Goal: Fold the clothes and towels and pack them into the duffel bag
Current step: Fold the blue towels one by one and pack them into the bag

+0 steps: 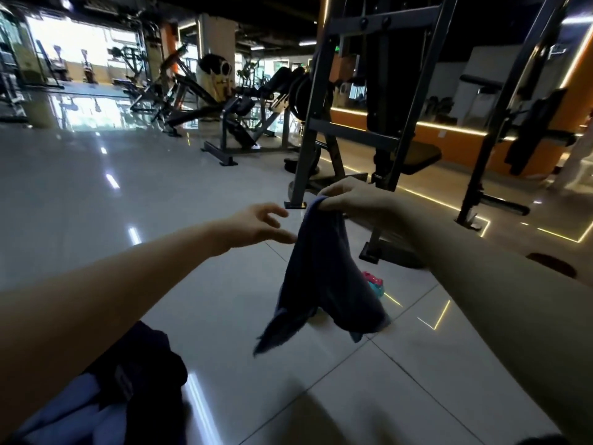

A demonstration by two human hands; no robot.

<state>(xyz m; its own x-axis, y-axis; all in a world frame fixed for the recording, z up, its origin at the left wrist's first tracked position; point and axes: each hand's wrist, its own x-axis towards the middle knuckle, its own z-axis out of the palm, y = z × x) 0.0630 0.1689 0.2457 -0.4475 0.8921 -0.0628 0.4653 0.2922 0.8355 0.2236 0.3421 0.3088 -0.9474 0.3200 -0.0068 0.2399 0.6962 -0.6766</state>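
Holding the dark blue towel [324, 284] up by a top corner w/ right grip [346, 203] pinching it, so it hangs free above the floor [224, 316] & I can find an edge to fold. Left grip [256, 223] is spread and empty, fingertips right by the cloth's upper edge, just below the pinch; can't tell if touching.

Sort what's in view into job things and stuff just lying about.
Job: dark blue cloth, pinched by the right hand; left hand, open beside it; dark and pale fabric pile, lower left.
Lying about: pink-and-teal item on the floor; gym machine frame; weight plates.
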